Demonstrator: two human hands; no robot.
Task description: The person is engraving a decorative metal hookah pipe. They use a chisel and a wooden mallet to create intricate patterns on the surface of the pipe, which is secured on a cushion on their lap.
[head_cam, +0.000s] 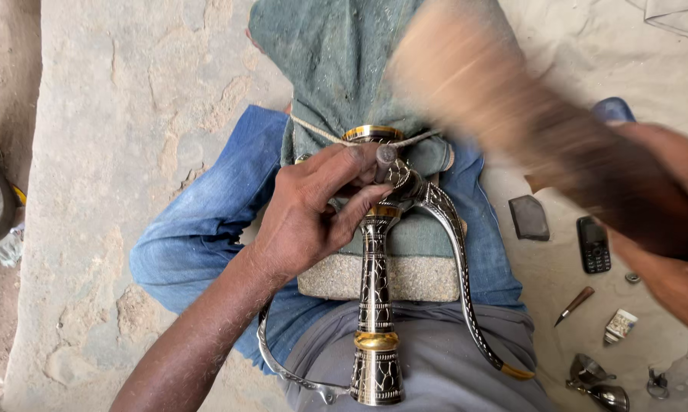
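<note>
Bare forearms, blue jeans (pixel 207 221), grey shirt (pixel 435 366).

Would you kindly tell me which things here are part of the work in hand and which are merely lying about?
In use:
left hand gripping the ornate black-and-gold metal piece
right hand swinging a blurred wooden mallet
cloth-covered block beneath

Lying about:
mobile phone
dark flat stone
small pointed tool
small metal parts

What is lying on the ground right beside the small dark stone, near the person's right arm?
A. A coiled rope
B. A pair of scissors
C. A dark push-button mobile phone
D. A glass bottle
C. A dark push-button mobile phone lies flat on the sandy ground just right of the small dark stone, below the blurred right hand swinging a wooden tool.
</note>
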